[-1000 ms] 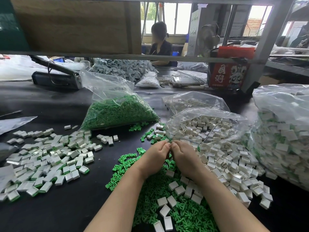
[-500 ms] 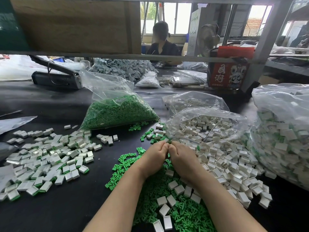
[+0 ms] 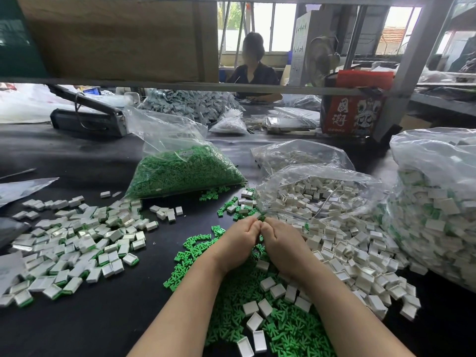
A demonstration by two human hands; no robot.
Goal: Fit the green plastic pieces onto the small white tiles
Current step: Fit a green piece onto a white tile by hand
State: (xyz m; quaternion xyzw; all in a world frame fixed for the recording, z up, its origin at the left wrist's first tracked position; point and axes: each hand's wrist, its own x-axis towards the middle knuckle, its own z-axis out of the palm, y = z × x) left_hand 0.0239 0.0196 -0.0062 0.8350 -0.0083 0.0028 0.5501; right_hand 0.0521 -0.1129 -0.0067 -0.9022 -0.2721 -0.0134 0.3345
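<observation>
— Both of my hands are knuckle to knuckle over the loose green pieces (image 3: 278, 328). My left hand (image 3: 238, 244) and right hand (image 3: 283, 244) have their fingers curled inward, thumbs meeting at the top.

— What do they hold?

— Something small is pinched between them, probably a tile with its green piece, but my fingers hide it and I can't say for sure.

— And the tiles?

— Bare white tiles (image 3: 360, 256) spill from an open bag (image 3: 316, 194) just right of my hands. Fitted tiles (image 3: 77, 243) lie heaped to the left, well apart.

— The surface?

— A black table (image 3: 108, 318). A bag of green pieces (image 3: 185, 171) lies beyond my hands, and a big bag of finished tiles (image 3: 438, 215) sits at far right. Another person (image 3: 253, 70) sits beyond a grey shelf frame (image 3: 180, 86), windows behind.
</observation>
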